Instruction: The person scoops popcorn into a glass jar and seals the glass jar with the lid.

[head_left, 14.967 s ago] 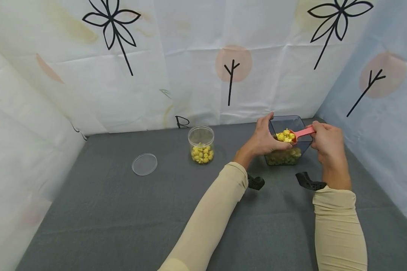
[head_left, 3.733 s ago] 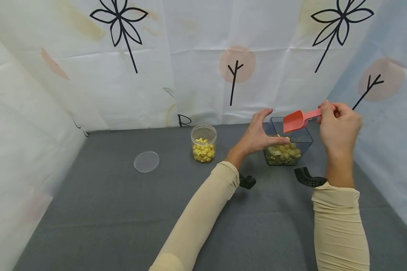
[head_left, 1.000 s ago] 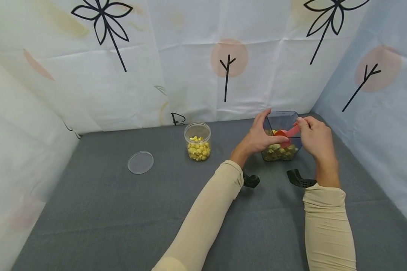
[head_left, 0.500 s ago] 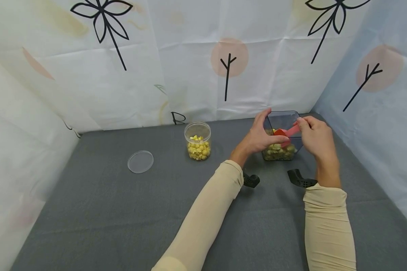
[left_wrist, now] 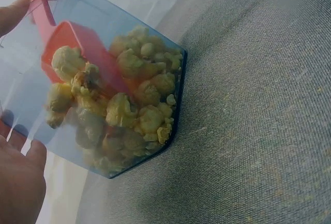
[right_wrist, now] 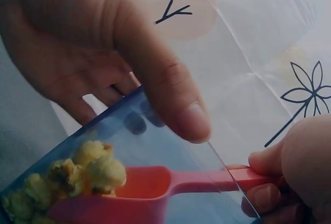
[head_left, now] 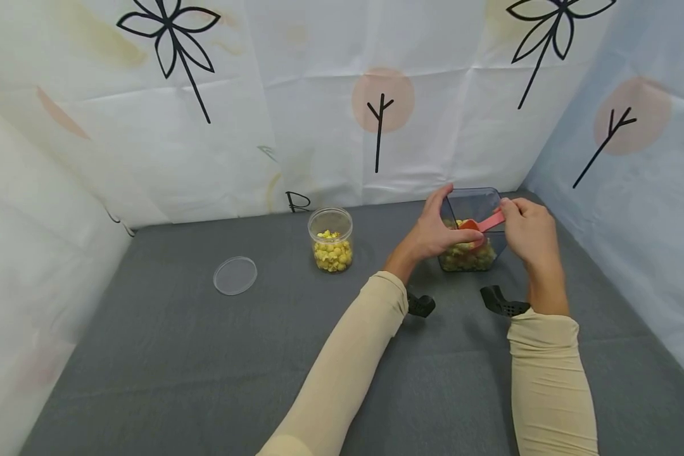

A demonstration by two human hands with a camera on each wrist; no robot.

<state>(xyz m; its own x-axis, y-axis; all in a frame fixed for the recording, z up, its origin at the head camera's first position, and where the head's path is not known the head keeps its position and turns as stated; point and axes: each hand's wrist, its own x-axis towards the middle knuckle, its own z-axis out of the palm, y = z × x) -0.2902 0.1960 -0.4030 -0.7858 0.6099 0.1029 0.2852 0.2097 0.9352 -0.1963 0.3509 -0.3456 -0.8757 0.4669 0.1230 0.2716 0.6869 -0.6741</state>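
At the back right, my left hand (head_left: 427,235) grips a clear, bluish plastic container (head_left: 472,200), its thumb along the near side and its fingers on the left side. Popcorn (head_left: 467,258) fills the lower part. My right hand (head_left: 532,231) pinches the handle of a pink scoop (head_left: 491,220), which slants down into the container from the right. In the left wrist view, the bowl of the scoop (left_wrist: 95,53) lies among the popcorn, with some pieces at its mouth. The right wrist view shows the handle (right_wrist: 196,181) passing the container's rim.
Left of the container stands a round clear jar (head_left: 315,227) without its lid, holding yellow popcorn. A flat clear lid (head_left: 235,275) lies farther left on the grey cloth (head_left: 177,335). Patterned white fabric (head_left: 313,114) rises behind and on both sides.
The jar holds more popcorn than in the oldest frame. From above the container, the empty scoop has come down into the popcorn. Over the last second, the hands have hardly moved.
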